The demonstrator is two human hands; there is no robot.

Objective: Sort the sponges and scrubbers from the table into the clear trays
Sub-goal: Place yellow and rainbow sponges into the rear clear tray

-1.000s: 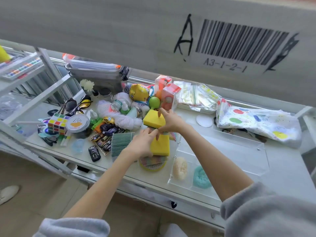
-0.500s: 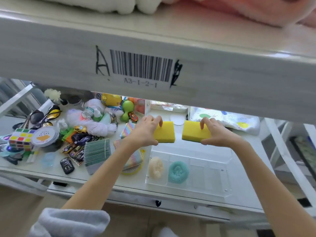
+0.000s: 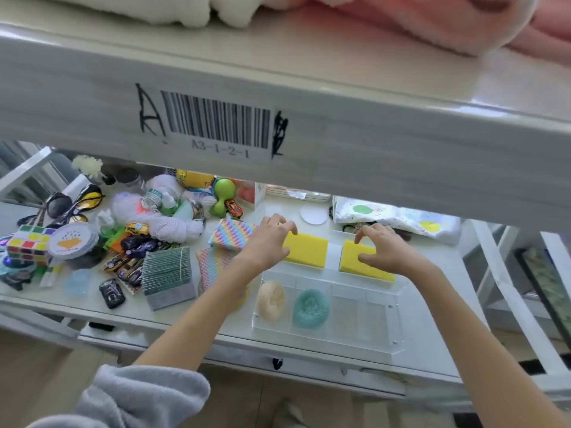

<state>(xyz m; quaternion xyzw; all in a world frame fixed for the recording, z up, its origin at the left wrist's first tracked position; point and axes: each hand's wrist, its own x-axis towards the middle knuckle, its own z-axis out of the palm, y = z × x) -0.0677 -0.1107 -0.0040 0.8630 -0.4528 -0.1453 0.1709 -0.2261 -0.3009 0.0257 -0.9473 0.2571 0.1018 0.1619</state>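
Observation:
I hold two yellow sponges side by side just beyond the clear tray [image 3: 394,319]. My left hand [image 3: 270,242] grips the left yellow sponge [image 3: 309,250] by its left end. My right hand [image 3: 384,250] grips the right yellow sponge [image 3: 350,257] from above. The tray has several compartments: a beige round scrubber [image 3: 271,299] lies in the leftmost and a teal round scrubber [image 3: 310,307] in the one beside it. The two right compartments hold nothing. A rainbow-striped sponge [image 3: 231,237] and a stack of green scouring pads [image 3: 168,273] lie to the left.
A shelf beam with a barcode label [image 3: 216,125] hangs low over the back of the table. Toys, toy cars, a puzzle cube [image 3: 29,245] and sunglasses [image 3: 66,205] crowd the left side. A spotted white cloth [image 3: 398,217] and a white disc [image 3: 313,215] lie at the back right.
My hands have pulled the two yellow sponges apart: the right hand carried one to the right and both now sit lower by the tray. My head has moved back and up, under the shelf beam.

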